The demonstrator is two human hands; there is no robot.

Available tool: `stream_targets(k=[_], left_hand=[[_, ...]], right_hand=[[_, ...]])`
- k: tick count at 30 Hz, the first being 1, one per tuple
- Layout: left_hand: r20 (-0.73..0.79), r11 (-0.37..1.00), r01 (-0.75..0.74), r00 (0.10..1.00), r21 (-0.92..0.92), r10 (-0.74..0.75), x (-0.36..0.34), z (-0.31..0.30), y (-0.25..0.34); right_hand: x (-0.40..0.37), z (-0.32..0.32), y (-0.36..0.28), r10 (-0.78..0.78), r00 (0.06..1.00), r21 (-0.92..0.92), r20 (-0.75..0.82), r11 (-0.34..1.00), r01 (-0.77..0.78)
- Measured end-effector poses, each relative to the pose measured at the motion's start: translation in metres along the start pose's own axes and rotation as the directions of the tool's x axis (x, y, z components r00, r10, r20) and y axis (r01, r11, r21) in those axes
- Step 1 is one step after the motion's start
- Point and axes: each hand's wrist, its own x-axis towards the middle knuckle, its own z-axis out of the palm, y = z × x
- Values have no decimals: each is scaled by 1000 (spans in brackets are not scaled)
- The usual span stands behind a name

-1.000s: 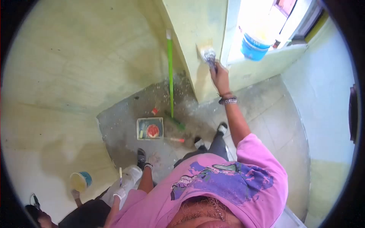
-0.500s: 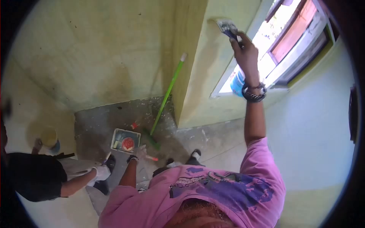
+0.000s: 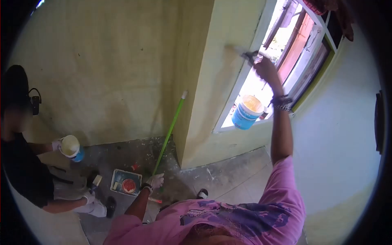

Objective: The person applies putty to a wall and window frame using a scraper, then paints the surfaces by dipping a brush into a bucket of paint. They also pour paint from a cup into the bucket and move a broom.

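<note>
Yellow wall (image 3: 212,94) beside the window (image 3: 256,86): my right hand (image 3: 266,69) clenches the brush (image 3: 244,52), which has climbed from the window's foot to well up its side, so that strip's getting covered. Way below it my left hand (image 3: 155,180) dangles, grip unclear.

1. A single fisheye view from the person's head looks forward and steeply down, over their pink shirt (image 3: 286,196) to the floor (image 3: 237,171).
2. The wall corner (image 3: 204,102) and the raised right hand (image 3: 266,69) sit near, upper centre.
</note>
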Motion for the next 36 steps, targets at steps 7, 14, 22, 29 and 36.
stream_targets(k=[7, 14, 22, 29, 36], left_hand=[[98, 924, -319, 947, 211, 305, 16, 21, -3], [326, 952, -260, 896, -162, 300, 17, 79, 33], [269, 923, -198, 918, -329, 293, -8, 208, 93], [133, 835, -250, 925, -490, 355, 15, 295, 123], [54, 864, -200, 966, -462, 253, 44, 317, 137]], right_hand=[[-44, 107, 46, -101, 913, 81, -395, 986, 144], [-318, 283, 150, 357, 838, 108, 413, 895, -434], [-385, 266, 60, 389, 764, 447, 515, 638, -627], [-375, 189, 169, 353, 752, 446, 556, 637, -629], [-344, 97, 432, 606, 739, 401, 296, 623, -672]])
